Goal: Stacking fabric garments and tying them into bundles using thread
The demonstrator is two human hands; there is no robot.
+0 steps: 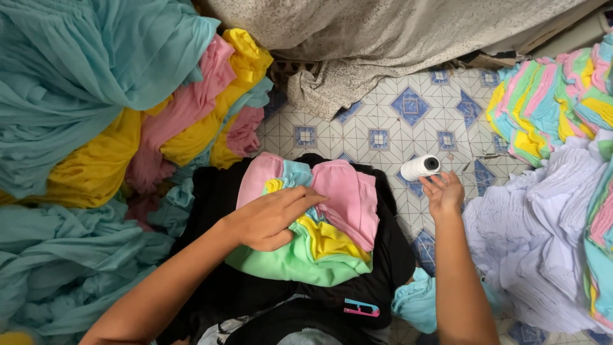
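The left hand (268, 220) lies flat, its grip spread and pressed down on a folded bundle of cloth (319, 223) in pink, turquoise, yellow and mint green, with the fingertips reaching the turquoise fold at the middle. The bundle sits in the near middle of the scene, on a black garment (383, 268) over the person's lap. The right hand (444, 191) is out to the right, palm turned up and fingers loosely spread, its fingertips touching or just short of a white spool of thread (420, 167); the grip is not closed on the spool. The spool lies on its side on the tiled floor (383, 121), which is white with blue diamond patterns. To the left rise big heaps of turquoise fabric (70, 76), with yellow and pink cloth (191, 115) tucked between them. At the far side hangs a beige patterned cloth (383, 38). On the right lies a pile of white ruffled fabric (549, 236), and beyond it a stack of multicoloured pieces (549, 102)
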